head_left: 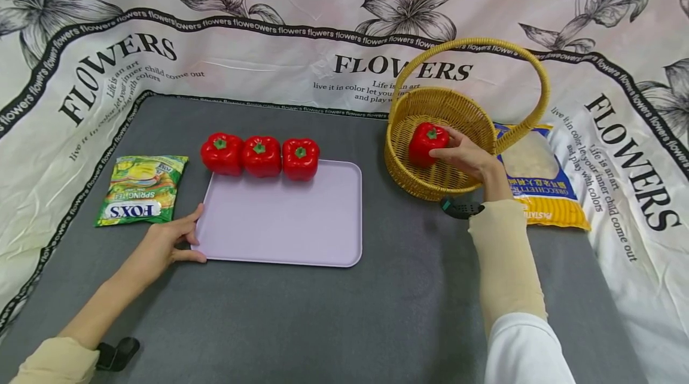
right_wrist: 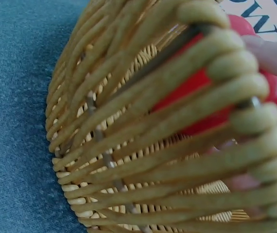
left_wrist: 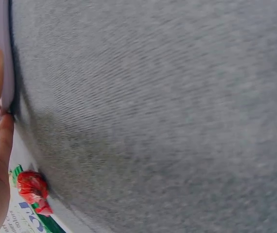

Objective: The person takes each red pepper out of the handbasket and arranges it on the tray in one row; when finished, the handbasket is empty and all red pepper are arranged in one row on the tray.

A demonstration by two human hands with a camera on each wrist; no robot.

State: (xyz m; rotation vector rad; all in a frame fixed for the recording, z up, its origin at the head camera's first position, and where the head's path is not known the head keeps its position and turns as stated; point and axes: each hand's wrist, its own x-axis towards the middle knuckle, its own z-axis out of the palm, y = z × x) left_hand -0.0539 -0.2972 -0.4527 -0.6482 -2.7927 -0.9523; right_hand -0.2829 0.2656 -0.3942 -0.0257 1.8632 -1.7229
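Observation:
In the head view my right hand (head_left: pixel 463 154) grips a red bell pepper (head_left: pixel 422 148) at the mouth of a yellow wicker basket (head_left: pixel 411 183). Through the weave in the right wrist view, the same pepper (right_wrist: pixel 194 104) shows red, with fingertips on its far side. My left hand (head_left: pixel 167 240) touches the near left corner of a pale lilac tray (head_left: pixel 285 222), fingers along the left rim and thumb at the near edge. Three more bell peppers (head_left: pixel 262 157) stand side by side in a row along the tray's far edge, green stems up.
A green and yellow FOX'S packet (head_left: pixel 142 189) lies left of the tray. Right of the basket, partly behind it and my arm, is a blue and yellow pasta bag (head_left: pixel 554 186). The basket's tall handle (head_left: pixel 540 85) arches up and rightward. Flower-printed cloth (head_left: pixel 258 67) borders the grey table.

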